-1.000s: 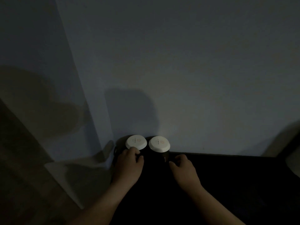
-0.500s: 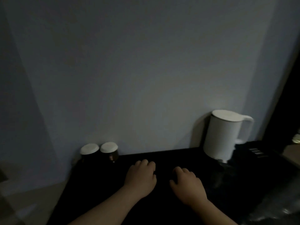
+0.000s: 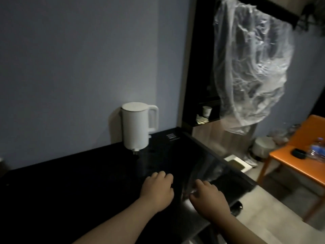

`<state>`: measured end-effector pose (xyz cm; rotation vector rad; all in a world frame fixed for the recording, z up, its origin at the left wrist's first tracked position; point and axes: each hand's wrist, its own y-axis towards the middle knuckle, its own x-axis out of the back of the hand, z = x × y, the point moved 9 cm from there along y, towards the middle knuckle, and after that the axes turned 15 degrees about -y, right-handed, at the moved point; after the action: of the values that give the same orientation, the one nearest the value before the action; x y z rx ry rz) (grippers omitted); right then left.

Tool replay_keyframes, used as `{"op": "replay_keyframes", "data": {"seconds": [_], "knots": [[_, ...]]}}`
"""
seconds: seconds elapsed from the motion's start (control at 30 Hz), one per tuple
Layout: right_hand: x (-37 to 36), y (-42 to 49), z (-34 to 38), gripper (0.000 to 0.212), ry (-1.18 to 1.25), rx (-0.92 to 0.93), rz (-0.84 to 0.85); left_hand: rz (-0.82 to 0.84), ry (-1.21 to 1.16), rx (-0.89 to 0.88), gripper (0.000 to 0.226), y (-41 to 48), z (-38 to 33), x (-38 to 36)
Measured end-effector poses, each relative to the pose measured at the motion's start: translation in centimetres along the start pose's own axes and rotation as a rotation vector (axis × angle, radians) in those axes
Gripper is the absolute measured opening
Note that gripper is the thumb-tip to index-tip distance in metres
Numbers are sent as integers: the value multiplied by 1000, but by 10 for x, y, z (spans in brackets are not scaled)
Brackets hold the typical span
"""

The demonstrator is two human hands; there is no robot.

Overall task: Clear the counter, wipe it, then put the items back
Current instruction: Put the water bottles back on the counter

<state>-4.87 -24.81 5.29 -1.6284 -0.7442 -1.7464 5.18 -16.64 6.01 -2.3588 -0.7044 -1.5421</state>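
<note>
The black glossy counter [image 3: 70, 182] runs from the left to its right edge. A white electric kettle [image 3: 135, 127] stands at the back against the blue-grey wall, its handle to the right. My left hand [image 3: 158, 191] hovers low over the counter in front of the kettle, fingers loosely curled, holding nothing. My right hand [image 3: 209, 199] sits beside it near the counter's right front edge, fingers loosely bent over the shiny surface, nothing visibly held. A small dark card with white print [image 3: 173, 136] lies right of the kettle.
A large clear plastic bag [image 3: 249, 67] hangs at the upper right. Behind it a dark shelf holds a paper cup [image 3: 206, 110]. An orange table [image 3: 299, 164] with a water bottle [image 3: 316, 152] stands at the right. A white bin [image 3: 263, 147] sits on the floor.
The view swung right. Both hands left the two white-lidded jars, which are now out of view, and moved right along the counter to the space in front of the kettle.
</note>
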Motion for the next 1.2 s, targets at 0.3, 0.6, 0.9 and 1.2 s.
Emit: {"op": "replay_keyframes", "data": {"seconds": [0.3, 0.6, 0.9, 1.2], "knots": [[-11, 50, -152, 22, 6, -177, 44, 124, -78, -120, 30, 120, -107, -74], [-3, 155, -294, 30, 40, -314, 31, 157, -45, -169, 26, 274, -202, -129], [-13, 221, -473, 26, 98, -417, 32, 220, -11, -222, 24, 398, -322, -209], [-28, 301, -659, 29, 125, -325, 196, 259, -82, -85, 27, 524, -440, -313]]}}
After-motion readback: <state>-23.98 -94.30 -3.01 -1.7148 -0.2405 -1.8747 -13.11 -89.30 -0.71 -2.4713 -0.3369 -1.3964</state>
